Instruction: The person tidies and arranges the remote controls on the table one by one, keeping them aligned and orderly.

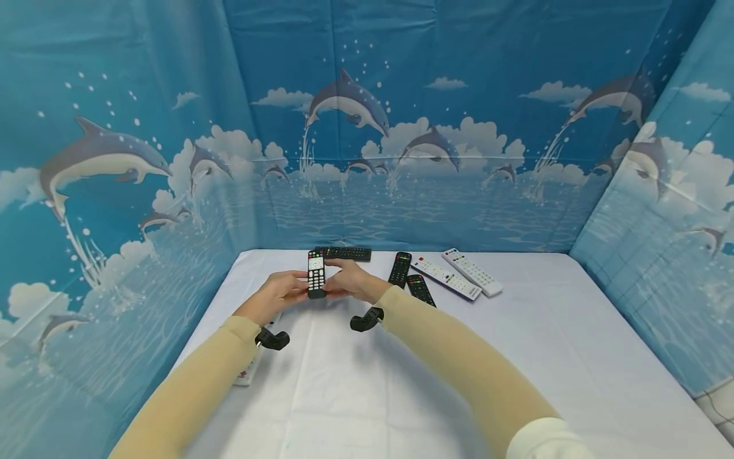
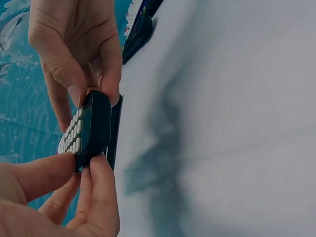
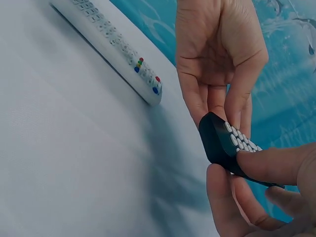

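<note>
Between both hands a black remote control (image 1: 316, 275) with white buttons is held up over the table, its button face turned toward the head camera. My left hand (image 1: 278, 294) pinches one long edge, thumb on the front and fingers behind. From the other side my right hand (image 1: 351, 280) grips the opposite edge, its thumb at the buttons in the right wrist view. The lower end of the remote (image 2: 101, 123) faces the left wrist camera. Behind it, a long black remote (image 1: 355, 254) lies near the table's back edge.
Two black remotes (image 1: 400, 269) (image 1: 421, 290) lie right of my right hand. Farther right are two white remotes (image 1: 447, 278) (image 1: 473, 273). Another white remote (image 1: 246, 371) lies partly hidden under my left forearm. A white cloth (image 1: 355, 395) covers the table; a dolphin-print curtain (image 1: 401, 210) stands behind.
</note>
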A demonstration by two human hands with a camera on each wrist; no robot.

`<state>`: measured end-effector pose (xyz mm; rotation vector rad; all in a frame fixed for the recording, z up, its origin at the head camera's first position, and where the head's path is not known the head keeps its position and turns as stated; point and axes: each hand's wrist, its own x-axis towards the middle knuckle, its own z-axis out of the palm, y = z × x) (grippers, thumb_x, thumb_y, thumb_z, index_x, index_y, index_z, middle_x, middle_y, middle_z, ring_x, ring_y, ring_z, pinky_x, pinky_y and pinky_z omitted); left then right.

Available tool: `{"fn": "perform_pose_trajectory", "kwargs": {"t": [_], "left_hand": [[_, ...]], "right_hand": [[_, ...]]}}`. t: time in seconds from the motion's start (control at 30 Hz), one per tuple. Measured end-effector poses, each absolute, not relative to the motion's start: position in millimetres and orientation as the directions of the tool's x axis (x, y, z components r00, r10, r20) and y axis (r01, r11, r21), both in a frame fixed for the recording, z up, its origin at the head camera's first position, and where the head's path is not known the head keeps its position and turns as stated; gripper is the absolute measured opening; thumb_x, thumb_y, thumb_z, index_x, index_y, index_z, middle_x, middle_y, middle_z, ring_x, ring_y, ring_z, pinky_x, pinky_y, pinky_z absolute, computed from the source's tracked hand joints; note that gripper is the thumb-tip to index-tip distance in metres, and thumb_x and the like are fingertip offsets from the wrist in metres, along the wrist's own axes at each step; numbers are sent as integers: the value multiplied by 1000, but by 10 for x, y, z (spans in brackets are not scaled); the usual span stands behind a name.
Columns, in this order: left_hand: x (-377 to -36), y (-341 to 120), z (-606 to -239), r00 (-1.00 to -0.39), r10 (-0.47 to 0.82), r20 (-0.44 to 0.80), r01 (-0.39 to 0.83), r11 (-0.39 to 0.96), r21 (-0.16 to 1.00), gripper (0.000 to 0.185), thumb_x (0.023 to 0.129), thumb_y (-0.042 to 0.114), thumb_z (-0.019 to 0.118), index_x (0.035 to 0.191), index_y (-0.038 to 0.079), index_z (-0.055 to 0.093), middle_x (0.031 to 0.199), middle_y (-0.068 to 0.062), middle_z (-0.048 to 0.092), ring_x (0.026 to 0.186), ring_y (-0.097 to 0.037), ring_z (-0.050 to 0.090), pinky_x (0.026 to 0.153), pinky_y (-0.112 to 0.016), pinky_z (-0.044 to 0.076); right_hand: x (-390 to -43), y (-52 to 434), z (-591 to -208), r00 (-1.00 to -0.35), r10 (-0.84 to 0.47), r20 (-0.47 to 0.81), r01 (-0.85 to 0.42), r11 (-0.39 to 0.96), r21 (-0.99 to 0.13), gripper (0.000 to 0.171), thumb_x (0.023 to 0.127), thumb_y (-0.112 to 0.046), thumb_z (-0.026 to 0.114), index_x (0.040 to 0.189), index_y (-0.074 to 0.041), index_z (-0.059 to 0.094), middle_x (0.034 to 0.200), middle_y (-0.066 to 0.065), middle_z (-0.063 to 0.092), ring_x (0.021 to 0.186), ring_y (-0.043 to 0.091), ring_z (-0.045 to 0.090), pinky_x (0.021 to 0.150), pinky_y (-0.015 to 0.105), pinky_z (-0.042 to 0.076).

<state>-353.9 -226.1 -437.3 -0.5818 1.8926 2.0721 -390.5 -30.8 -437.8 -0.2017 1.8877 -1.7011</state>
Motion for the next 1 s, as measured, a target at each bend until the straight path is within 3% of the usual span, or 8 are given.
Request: {"fn": "perform_pose_trajectory", "kwargs": {"t": [0.27,0.43,0.57,0.73,1.0], "left_hand": [[-3424,-2381,-4303,-892,-74,-447,-443,-60,894,52,94,-7,62,144,5,54,140,-22,52,98,-23,65,77,-30,58],[-3315,-2462,-4289,-908,-59,-414,-416,27,909,49,95,-5,63,142,3,55,138,-23,54,102,-25,66,84,-35,58],[-3201,-2573,-4294,-916,-41,-399,-401,60,914,48,94,-4,65,140,1,56,130,-22,59,97,-23,68,82,-36,59],[-3014,-2704,-4300,-920,-28,-390,-389,149,909,44,94,-1,67,137,0,58,114,-16,66,89,-20,68,78,-36,60],[-2718,-2775,-4350,-934,16,-358,-340,276,899,40,94,-1,66,134,-3,60,109,-17,68,89,-21,67,80,-39,59]], "right_hand": [[-3750,-375,-4309,-830,-479,-286,241,156,-958,77,88,7,70,155,-15,40,109,19,68,88,29,73,96,52,52],[-3664,-415,-4312,-830,-468,-303,270,137,-953,65,89,6,70,149,-11,49,102,20,71,92,33,73,97,51,51],[-3563,-476,-4325,-828,-476,-298,278,114,-954,50,91,4,70,138,-5,57,98,21,72,89,32,74,96,50,52],[-3403,-555,-4354,-803,-515,-299,279,119,-953,38,92,3,69,129,1,59,95,23,72,89,33,74,94,49,53],[-3179,-594,-4467,-765,-561,-316,311,109,-944,26,93,3,68,118,3,60,95,27,72,87,33,74,93,50,53]]}}
